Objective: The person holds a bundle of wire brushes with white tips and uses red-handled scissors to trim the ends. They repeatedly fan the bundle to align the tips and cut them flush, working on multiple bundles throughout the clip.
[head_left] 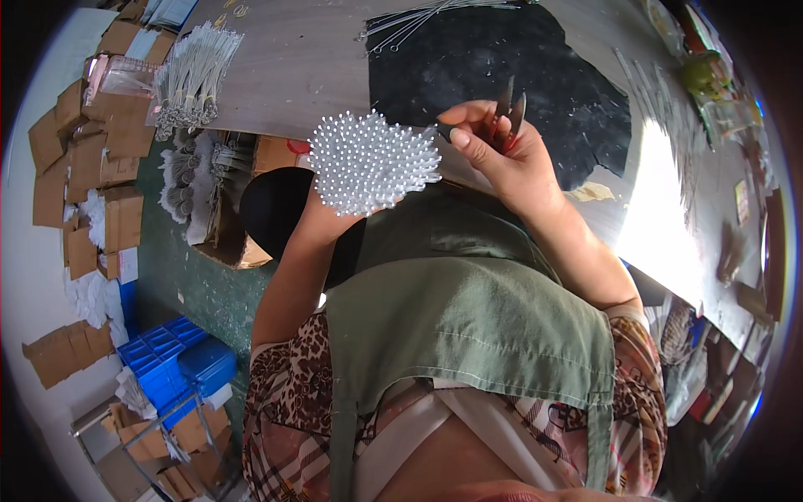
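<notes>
My left hand [332, 216] is closed around a thick bundle of thin metal rods [374, 164], held in front of my apron. The rods' pale tips face up in a dense cluster that hides most of my fingers. Just right of the bundle, my right hand [504, 157] grips a small pair of red-handled scissors [518, 110], blades pointing away from me. Its thumb and forefinger also pinch a small dark piece [444, 130] near the edge of the cluster; what that piece is I cannot make out.
A black mat [535, 92] covers part of the grey table [293, 58], with loose wire rods [427, 18] at its far edge. Another wire bundle [197, 75] stands at the table's left. Below it, a cardboard box [226, 238] holds more bundles. Blue crates [171, 347] stand lower left.
</notes>
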`<move>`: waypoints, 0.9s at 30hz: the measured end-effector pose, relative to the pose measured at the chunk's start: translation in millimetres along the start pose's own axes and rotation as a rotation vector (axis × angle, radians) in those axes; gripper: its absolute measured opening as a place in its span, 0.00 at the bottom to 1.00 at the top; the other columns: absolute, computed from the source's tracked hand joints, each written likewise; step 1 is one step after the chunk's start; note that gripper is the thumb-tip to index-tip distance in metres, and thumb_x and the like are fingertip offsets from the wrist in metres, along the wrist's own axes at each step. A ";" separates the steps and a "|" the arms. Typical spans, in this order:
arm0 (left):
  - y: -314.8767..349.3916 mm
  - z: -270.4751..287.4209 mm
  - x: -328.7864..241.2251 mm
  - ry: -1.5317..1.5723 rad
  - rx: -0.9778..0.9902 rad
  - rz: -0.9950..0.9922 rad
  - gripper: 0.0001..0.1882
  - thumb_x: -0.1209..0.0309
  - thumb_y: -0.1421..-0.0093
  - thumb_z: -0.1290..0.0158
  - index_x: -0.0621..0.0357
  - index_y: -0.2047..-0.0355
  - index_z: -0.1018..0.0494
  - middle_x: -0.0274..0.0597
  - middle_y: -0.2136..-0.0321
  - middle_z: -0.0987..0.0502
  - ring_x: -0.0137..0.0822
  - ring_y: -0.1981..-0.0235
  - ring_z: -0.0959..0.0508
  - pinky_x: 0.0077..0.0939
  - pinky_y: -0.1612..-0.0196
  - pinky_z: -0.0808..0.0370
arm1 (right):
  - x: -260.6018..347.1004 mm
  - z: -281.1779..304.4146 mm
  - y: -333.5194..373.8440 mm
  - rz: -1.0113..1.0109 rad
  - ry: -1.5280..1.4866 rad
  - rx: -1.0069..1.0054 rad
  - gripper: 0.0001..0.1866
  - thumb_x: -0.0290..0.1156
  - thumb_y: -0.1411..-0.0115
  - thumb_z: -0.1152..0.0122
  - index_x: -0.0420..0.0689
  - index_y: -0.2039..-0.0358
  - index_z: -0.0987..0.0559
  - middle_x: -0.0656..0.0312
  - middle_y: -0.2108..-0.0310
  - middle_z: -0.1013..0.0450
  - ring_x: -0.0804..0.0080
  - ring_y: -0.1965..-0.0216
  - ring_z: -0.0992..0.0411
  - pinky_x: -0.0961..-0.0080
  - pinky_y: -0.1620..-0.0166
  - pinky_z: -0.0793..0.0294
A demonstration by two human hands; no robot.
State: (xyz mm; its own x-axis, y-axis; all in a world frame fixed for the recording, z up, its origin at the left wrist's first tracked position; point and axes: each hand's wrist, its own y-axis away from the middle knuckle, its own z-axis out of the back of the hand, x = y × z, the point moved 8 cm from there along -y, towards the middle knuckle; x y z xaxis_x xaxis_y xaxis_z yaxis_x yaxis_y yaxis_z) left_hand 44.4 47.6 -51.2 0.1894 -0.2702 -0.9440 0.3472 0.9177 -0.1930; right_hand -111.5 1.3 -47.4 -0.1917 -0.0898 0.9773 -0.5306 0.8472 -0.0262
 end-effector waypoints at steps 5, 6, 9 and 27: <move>-1.9 0.5 -6.9 -0.212 -0.023 -0.053 0.23 0.76 0.49 0.42 0.62 0.51 0.30 0.42 0.54 0.25 0.35 0.53 0.26 0.31 0.50 0.30 | 15.6 -1.6 9.2 0.006 0.106 0.048 0.17 0.43 0.33 0.56 0.40 0.59 0.30 0.61 0.71 0.29 0.78 0.71 0.29 0.79 0.64 0.30; -1.7 1.3 -5.9 -0.257 -0.045 -0.033 0.20 0.77 0.48 0.43 0.61 0.53 0.28 0.41 0.55 0.24 0.33 0.55 0.25 0.30 0.51 0.28 | 11.8 -1.7 11.0 0.019 0.148 0.036 0.19 0.45 0.33 0.59 0.40 0.59 0.30 0.64 0.73 0.33 0.80 0.72 0.34 0.81 0.67 0.34; 11.0 6.4 12.9 0.109 -0.165 0.098 0.23 0.79 0.50 0.42 0.62 0.52 0.30 0.42 0.55 0.25 0.35 0.53 0.26 0.31 0.49 0.30 | -1.2 -4.0 17.8 0.042 0.287 -0.024 0.21 0.48 0.32 0.63 0.41 0.62 0.31 0.71 0.79 0.40 0.84 0.78 0.43 0.85 0.73 0.42; 21.9 5.6 21.5 0.284 -0.232 0.187 0.25 0.82 0.54 0.41 0.62 0.53 0.30 0.42 0.56 0.25 0.34 0.54 0.26 0.29 0.50 0.30 | 4.1 -12.4 20.2 0.173 0.651 -0.043 0.18 0.44 0.35 0.54 0.41 0.70 0.30 0.51 0.82 0.31 0.49 0.79 0.31 0.64 0.76 0.32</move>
State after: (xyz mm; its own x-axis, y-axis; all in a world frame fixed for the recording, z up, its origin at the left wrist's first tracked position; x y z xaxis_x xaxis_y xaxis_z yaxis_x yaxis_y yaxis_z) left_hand 61.3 60.3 -74.3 -0.0424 -0.0308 -0.9986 0.1083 0.9935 -0.0352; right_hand -112.8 24.5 -41.3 0.2728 0.3719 0.8873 -0.5012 0.8421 -0.1989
